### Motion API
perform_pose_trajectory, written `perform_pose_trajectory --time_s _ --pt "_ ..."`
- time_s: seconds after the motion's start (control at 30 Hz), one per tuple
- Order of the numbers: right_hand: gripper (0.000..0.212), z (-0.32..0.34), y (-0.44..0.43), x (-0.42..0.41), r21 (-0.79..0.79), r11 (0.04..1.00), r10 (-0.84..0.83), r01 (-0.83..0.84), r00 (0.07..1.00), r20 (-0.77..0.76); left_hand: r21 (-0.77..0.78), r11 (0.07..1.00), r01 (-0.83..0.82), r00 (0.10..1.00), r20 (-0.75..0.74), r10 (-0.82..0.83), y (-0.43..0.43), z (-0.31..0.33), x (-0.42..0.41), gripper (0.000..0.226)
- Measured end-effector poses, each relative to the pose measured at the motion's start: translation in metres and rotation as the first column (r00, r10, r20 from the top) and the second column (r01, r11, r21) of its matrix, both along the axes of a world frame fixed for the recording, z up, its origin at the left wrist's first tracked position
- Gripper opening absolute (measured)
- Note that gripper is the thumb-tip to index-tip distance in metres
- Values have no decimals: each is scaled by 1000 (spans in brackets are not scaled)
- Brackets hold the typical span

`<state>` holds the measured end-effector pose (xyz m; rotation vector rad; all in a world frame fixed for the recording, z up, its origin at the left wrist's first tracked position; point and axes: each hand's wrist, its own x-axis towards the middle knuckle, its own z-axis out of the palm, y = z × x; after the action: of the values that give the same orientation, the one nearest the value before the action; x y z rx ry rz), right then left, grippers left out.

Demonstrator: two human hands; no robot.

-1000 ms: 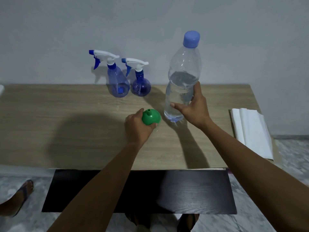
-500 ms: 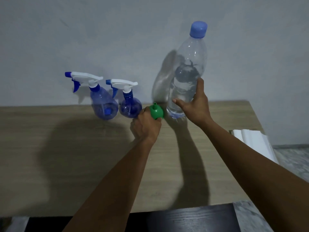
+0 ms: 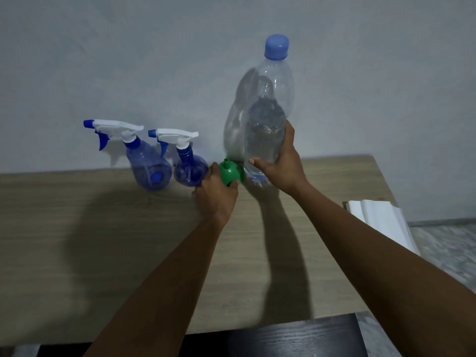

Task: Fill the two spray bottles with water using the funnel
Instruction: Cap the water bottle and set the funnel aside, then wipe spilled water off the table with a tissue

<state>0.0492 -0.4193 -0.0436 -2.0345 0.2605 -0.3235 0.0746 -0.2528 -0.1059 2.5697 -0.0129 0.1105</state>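
Two blue spray bottles with white trigger heads stand against the wall: a larger one (image 3: 148, 168) on the left, a smaller one (image 3: 190, 169) to its right. My left hand (image 3: 216, 195) grips a green funnel (image 3: 230, 172), spout up, just right of the smaller bottle. My right hand (image 3: 279, 164) holds a tall clear water bottle (image 3: 268, 114) with a blue cap, upright, roughly half full, its base at the table's back near the wall. Funnel and water bottle sit close together.
The wooden table (image 3: 103, 240) runs along a grey wall. A stack of white paper towels (image 3: 381, 220) lies at the right edge. A dark lower surface (image 3: 283, 338) shows below the table's front edge.
Both hands moved toward the wall, carrying the funnel and the water bottle to the table's back, beside the smaller spray bottle. The camera came closer.
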Motion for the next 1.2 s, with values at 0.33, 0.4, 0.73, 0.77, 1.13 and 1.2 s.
perform_pose_trajectory --time_s 0.33,0.4,0.73,0.77,1.13,1.2 --pt "54 -24 -30 -169 23 979 -201 202 979 -32 17 979 201 948 249 -199 -6 -1 -118 40" --pt "44 -22 -51 -203 -47 958 -282 281 959 -12 61 955 291 917 267 -296 -27 -7 -146 37" --pt "26 -36 -158 -314 -253 827 -553 502 808 -202 87 730 678 735 -83 -673 -171 13 -233 72" --pt "26 -40 -165 -318 -250 831 -549 496 803 -232 89 728 680 733 -101 -672 -178 14 -237 75" --pt "20 -57 -188 -310 -306 824 -566 477 728 -387 50 790 610 790 -111 -603 -191 5 -258 76" --pt "11 -57 -188 -307 -316 816 -576 484 720 -386 57 792 608 794 -78 -603 -190 5 -260 79"
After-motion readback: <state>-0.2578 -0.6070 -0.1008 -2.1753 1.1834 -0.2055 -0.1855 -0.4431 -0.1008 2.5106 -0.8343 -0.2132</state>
